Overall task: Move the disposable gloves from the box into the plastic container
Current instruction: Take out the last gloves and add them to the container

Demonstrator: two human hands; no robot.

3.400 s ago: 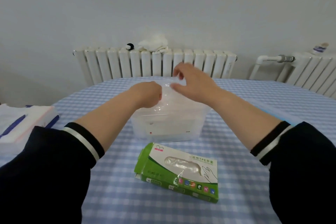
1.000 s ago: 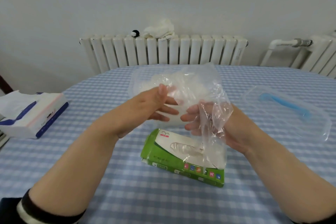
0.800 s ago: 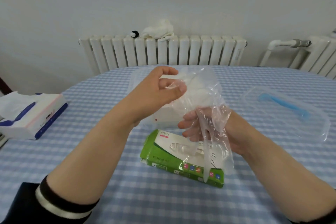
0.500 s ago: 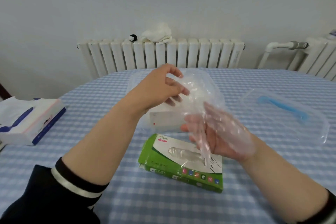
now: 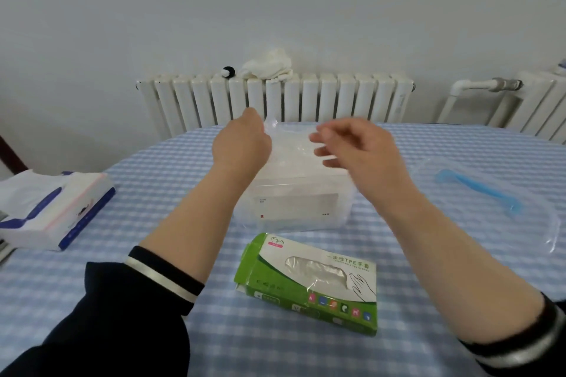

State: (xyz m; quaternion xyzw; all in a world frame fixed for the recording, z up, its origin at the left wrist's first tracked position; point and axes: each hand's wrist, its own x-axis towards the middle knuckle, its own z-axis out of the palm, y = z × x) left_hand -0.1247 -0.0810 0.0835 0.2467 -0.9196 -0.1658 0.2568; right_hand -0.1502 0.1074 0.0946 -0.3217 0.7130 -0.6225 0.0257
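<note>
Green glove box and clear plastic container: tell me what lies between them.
Head view: only a bare strip of blue-checked tablecloth separates the green cardboard glove box from the clear plastic container. They stand apart, with both forearms passing above the sides.

One head view — forward and down, close over the table [image 5: 153, 168].

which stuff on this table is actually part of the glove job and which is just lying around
Part of the job:
- green glove box, near edge of the table
- clear plastic container, behind the box
- clear glove over the container, gripped by the left hand
- right hand, above the container
- container lid with blue handle, lying to the right

Just lying about:
- tissue pack, left
- white cloth on the radiator
</note>
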